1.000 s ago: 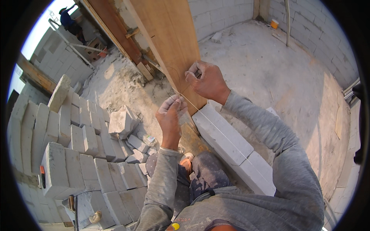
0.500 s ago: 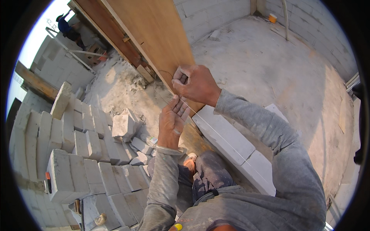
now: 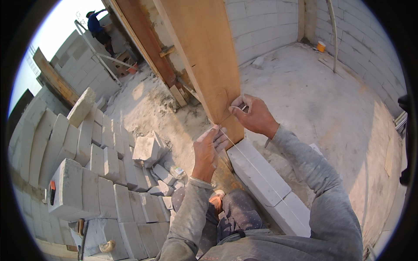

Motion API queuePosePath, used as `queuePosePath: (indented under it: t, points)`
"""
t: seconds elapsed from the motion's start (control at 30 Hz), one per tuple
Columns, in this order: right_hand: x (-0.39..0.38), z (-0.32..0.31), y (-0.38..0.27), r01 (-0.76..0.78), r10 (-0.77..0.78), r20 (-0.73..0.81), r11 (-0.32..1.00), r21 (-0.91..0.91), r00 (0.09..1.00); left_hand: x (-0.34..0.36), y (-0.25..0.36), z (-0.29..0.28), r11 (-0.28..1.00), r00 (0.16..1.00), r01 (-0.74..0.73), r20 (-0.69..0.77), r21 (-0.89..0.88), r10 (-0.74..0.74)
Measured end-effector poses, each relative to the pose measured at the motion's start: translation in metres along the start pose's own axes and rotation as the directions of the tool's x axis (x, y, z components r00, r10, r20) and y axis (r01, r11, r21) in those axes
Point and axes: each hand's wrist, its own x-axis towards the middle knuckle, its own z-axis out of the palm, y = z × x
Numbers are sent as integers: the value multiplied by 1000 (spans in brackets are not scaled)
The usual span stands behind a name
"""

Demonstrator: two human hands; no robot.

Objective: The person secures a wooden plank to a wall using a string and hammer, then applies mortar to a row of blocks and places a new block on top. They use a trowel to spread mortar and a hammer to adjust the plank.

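Observation:
My left hand (image 3: 208, 154) pinches a thin string (image 3: 261, 171) at the lower left edge of an upright wooden board (image 3: 202, 52), palm turned partly up and other fingers curled loosely. Just above and to the right, my right hand (image 3: 254, 114) has its fingers curled in a pinch on a thin length of the string, close to the board's face; the exact grip is partly hidden. From my left hand the string runs down and right above a row of pale concrete blocks (image 3: 257, 169) at the board's foot.
Stacked blocks (image 3: 96, 193), with a small red-and-black tool (image 3: 52, 191), fill the lower left, beside broken pieces (image 3: 148, 150). A co-worker (image 3: 98, 30) in blue stands by a pole frame at upper left. A yellow bucket (image 3: 321, 46) sits by the far block wall (image 3: 265, 26).
The whole view has shifted, so the scene sits lower and further right. My right hand has drawn a little rightward from my left, which stays at the board's edge with the string.

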Motion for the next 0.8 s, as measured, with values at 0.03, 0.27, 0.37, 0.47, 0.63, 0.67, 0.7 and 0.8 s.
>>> queuePosePath:
  t: [0.03,0.27,0.37,0.47,0.63,0.67,0.7,0.8]
  points:
    - [-3,-7,-1,65,-65,5,995,-81,998,2,1,-4,998,998,-38,41,39,37]
    - [-53,-17,35,178,-98,214,903,-391,972,26,-25,-58,791,969,-236,78,565,233]
    - [-81,-8,63,282,-59,427,829,-482,902,41,-45,-77,635,947,-319,209,703,244]
    - [-85,5,85,468,-73,644,751,-467,761,52,-55,-82,513,909,-417,354,751,221]
    - [-48,47,95,581,-191,663,686,-437,724,67,-52,-74,443,884,-464,433,767,175]
    - [-46,51,95,597,-208,665,676,-432,717,68,-54,-73,471,894,-443,414,763,170]
    - [-46,53,95,578,-202,652,692,-433,731,70,-56,-72,500,891,-450,409,740,197]
    - [-59,47,102,451,-179,552,795,-406,814,76,-59,-78,528,881,-466,426,710,204]
